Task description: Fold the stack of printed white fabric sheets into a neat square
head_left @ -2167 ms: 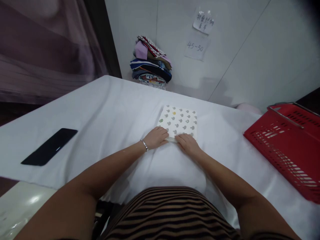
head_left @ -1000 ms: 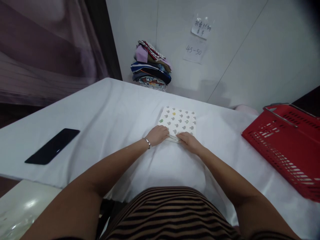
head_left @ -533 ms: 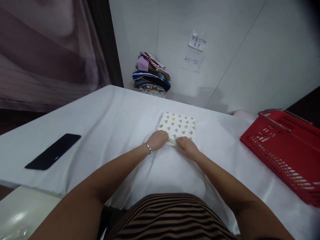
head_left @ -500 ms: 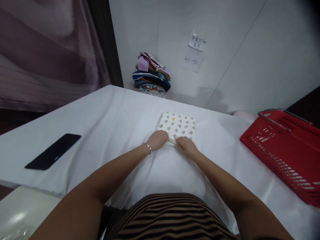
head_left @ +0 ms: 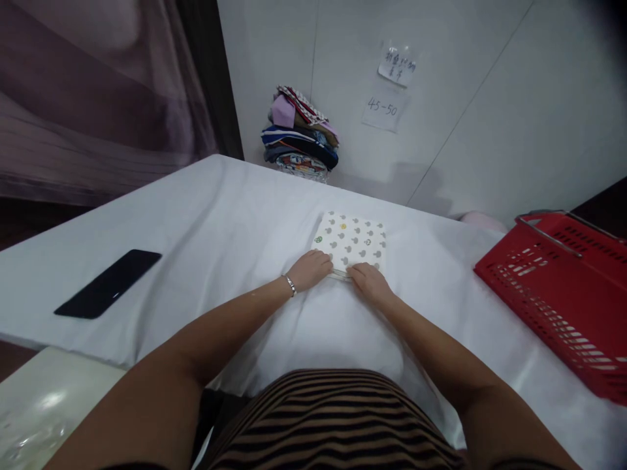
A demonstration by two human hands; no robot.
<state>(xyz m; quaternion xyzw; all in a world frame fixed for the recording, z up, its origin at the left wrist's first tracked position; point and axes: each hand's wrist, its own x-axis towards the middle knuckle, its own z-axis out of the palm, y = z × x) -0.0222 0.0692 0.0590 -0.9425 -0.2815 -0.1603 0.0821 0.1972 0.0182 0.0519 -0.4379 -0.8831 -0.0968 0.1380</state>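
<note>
A folded white cloth (head_left: pixel 350 240) with grey, green and yellow prints lies flat as a neat rectangle on the white-covered table (head_left: pixel 235 215). My left hand (head_left: pixel 311 269), with a bracelet at its wrist, grips the cloth's near left corner. At the near edge, further right, my right hand (head_left: pixel 369 281) pinches the folded layers. Both thumbs are largely hidden. Between the two hands the stacked layers of the near edge show.
To the right stands a red basket (head_left: pixel 563 294) with a metal handle. A black flat device (head_left: pixel 110 284) lies on the left of the table. Folded cloths (head_left: pixel 301 137) are piled beyond the far edge, by a wall with paper signs (head_left: pixel 385 109). A pale stool (head_left: pixel 53 391) is at the lower left.
The near edge's layers now lie flatter and closer together between my hands. Both hands remain on that edge. The whole view has shifted slightly.
</note>
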